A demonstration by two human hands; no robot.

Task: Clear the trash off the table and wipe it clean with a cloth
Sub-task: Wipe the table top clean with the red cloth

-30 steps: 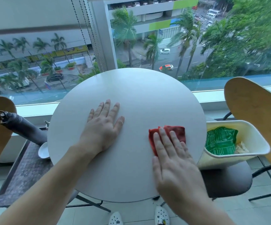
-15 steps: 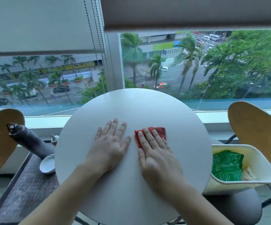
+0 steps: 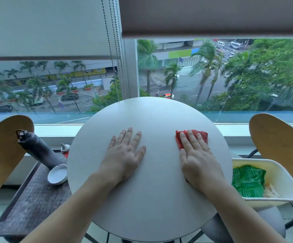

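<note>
I note left hand flat on counter, fingers straight, right hand fingers straight pressing red cloth, bin holding green wrapper at right, bottle, ashtray on left seat.

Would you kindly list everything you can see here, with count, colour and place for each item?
round table: 1, white, centre, in front of the window
cloth: 1, red, on the table's right part, under the right hand
bin: 1, cream, right of the table, below its top
wrapper: 1, green, inside the bin
chair backs: 2, light wood, far left and far right
water bottle: 1, dark grey, leaning on the left seat
squeeze bottle: 1, red with white nozzle, at the table's left edge
small dish: 1, white, on the left seat
roller blinds: 2, pale, over the window
left hand: 1, flat on the table
right hand: 1, pressing flat on the cloth
</note>
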